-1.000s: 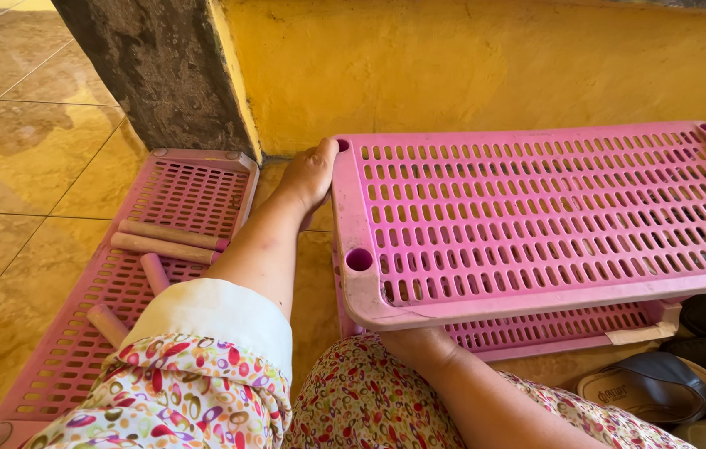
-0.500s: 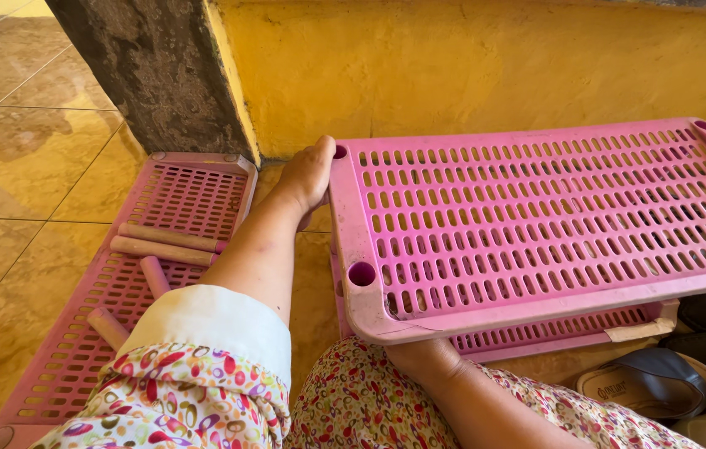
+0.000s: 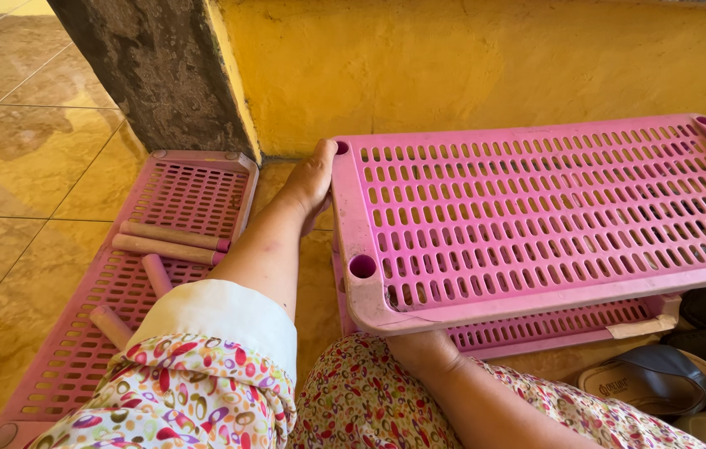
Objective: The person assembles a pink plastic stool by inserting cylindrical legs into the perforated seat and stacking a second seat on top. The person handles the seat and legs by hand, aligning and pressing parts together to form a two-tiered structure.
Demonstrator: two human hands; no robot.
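A pink slotted plastic shelf panel (image 3: 552,212) lies flat above a second pink panel (image 3: 552,326), which shows just under its near edge. My left hand (image 3: 311,179) grips the top panel's far left corner. My right hand (image 3: 421,351) holds the near left corner from below, fingers hidden under the rim. A round socket hole (image 3: 362,266) is open at that corner.
A third pink slotted panel (image 3: 195,195) lies on the tiled floor to the left with several pink tube legs (image 3: 170,241) on it. A yellow wall and a dark pillar (image 3: 162,75) stand behind. Dark sandals (image 3: 660,378) rest at the lower right.
The top panel has shifted slightly nearer and lower in view, with both hands still on its left corners.
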